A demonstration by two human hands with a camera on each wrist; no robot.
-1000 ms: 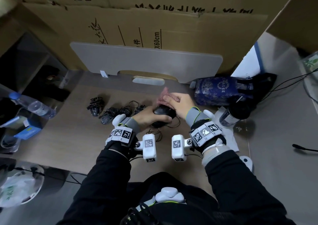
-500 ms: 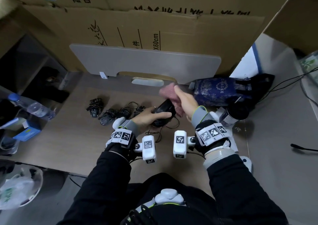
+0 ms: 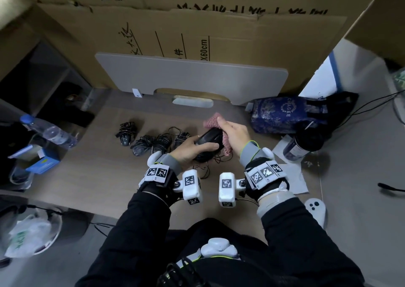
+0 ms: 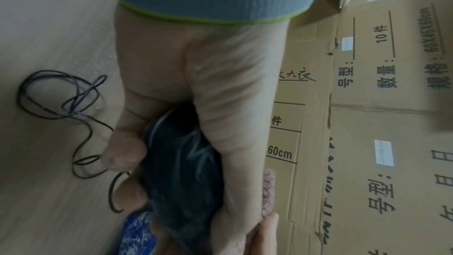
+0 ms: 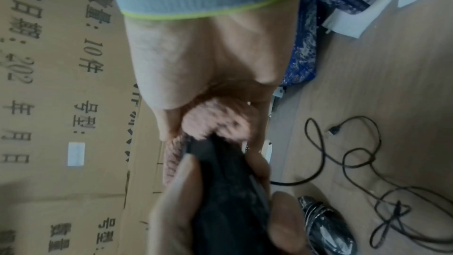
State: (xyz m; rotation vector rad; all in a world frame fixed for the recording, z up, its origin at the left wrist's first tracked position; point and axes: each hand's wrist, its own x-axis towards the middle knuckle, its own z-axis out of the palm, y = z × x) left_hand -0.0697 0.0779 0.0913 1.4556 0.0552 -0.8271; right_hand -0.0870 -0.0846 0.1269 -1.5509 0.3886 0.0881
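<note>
Just above the desk, the left grip wrapped its fingers round a mouse; the right grip clutched a cloth pressed against the mouse.

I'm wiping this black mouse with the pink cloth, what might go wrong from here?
First, the mouse's loose cable lies tangled on the desk; turning the mouse may snag or drag it. Second, only the left hand grips the mouse, so a hard rub with the pink cloth in the right hand might twist it loose.
</note>
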